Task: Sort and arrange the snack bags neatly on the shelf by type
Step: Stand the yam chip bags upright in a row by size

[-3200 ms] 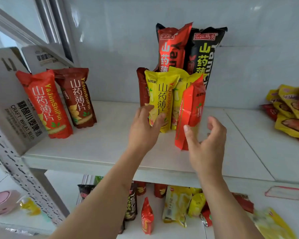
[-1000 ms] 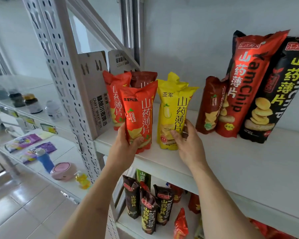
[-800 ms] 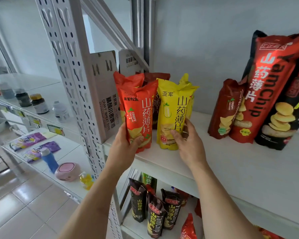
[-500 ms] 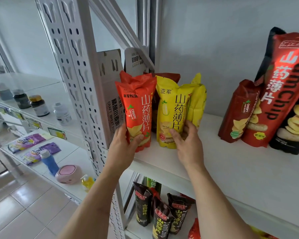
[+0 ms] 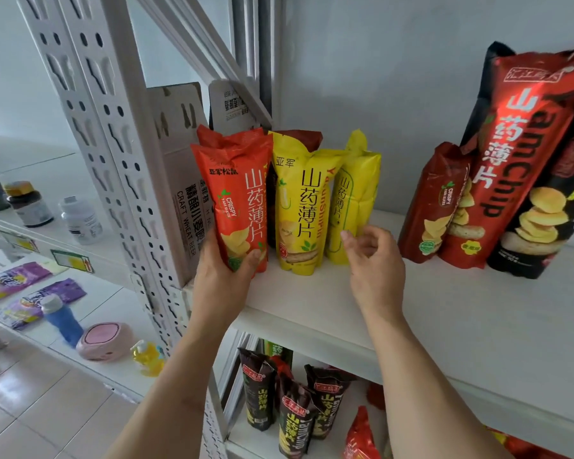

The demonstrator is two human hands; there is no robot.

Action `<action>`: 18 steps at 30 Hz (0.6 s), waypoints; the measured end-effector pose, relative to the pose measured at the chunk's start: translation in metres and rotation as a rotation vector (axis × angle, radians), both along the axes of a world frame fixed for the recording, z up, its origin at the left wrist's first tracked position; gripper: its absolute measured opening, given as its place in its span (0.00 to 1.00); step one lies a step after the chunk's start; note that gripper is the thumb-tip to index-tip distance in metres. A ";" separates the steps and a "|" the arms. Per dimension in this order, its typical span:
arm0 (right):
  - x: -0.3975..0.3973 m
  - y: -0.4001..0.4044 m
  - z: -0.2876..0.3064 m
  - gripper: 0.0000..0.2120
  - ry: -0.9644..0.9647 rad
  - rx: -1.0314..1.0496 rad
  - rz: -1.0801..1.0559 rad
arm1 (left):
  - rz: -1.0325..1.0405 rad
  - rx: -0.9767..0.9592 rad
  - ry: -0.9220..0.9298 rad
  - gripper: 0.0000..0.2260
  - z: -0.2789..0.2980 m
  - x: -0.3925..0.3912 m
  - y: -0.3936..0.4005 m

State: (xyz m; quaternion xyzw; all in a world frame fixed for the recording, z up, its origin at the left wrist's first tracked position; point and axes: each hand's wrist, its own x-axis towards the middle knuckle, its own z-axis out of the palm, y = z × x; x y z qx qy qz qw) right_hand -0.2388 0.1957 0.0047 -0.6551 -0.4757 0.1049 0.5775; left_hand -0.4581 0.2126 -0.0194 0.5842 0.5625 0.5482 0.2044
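Note:
My left hand (image 5: 224,279) grips the bottom of an orange-red snack bag (image 5: 234,197) standing upright at the left end of the white shelf (image 5: 312,299). A second orange bag and a dark brown bag (image 5: 307,139) stand behind it. Two yellow snack bags (image 5: 300,207) (image 5: 355,190) stand just to its right. My right hand (image 5: 373,260) hovers in front of the yellow bags with loosely curled fingers, holding nothing. Further right stand a small dark red bag (image 5: 439,200), a tall red bag (image 5: 517,154) and a tall black bag (image 5: 557,207).
A cardboard beer carton (image 5: 179,180) leans against the perforated shelf upright (image 5: 113,154) at the left. The shelf below holds several dark and red bags (image 5: 292,409). A neighbouring shelf at far left carries bottles (image 5: 80,220), purple packets and a pink case (image 5: 105,339).
My right hand has let go of the front yellow bag and pulled back to the right. The left hand keeps its grip on the orange-red bag. The view has closed in on the shelf.

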 end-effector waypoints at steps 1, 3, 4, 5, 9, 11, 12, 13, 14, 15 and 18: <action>0.007 -0.001 0.002 0.23 -0.001 0.011 -0.014 | 0.025 0.019 0.000 0.37 0.000 0.004 -0.001; 0.023 -0.004 0.007 0.24 0.002 0.027 -0.038 | 0.110 0.075 0.035 0.39 0.001 0.015 -0.005; 0.031 -0.005 0.010 0.25 0.012 0.030 -0.048 | 0.162 0.102 0.054 0.40 0.003 0.021 -0.008; 0.039 -0.006 0.012 0.24 0.024 0.033 -0.059 | 0.213 0.134 0.071 0.40 0.005 0.028 -0.011; 0.066 -0.008 0.020 0.24 0.042 0.073 -0.110 | 0.331 0.250 0.094 0.39 0.011 0.052 -0.016; 0.077 -0.009 0.022 0.25 0.029 0.084 -0.124 | 0.311 0.203 0.024 0.38 0.013 0.060 -0.013; 0.082 -0.009 0.023 0.25 0.025 0.084 -0.124 | 0.296 0.171 -0.013 0.38 0.014 0.062 -0.011; 0.087 -0.008 0.022 0.25 0.022 0.089 -0.126 | 0.290 0.153 -0.036 0.38 0.015 0.062 -0.008; 0.092 -0.008 0.021 0.25 0.017 0.098 -0.132 | 0.292 0.143 -0.054 0.38 0.015 0.060 -0.005; 0.096 -0.007 0.020 0.26 0.008 0.107 -0.140 | 0.297 0.130 -0.078 0.38 0.016 0.059 -0.004; 0.104 -0.003 0.018 0.28 -0.007 0.129 -0.172 | 0.354 0.079 -0.116 0.38 0.018 0.063 -0.006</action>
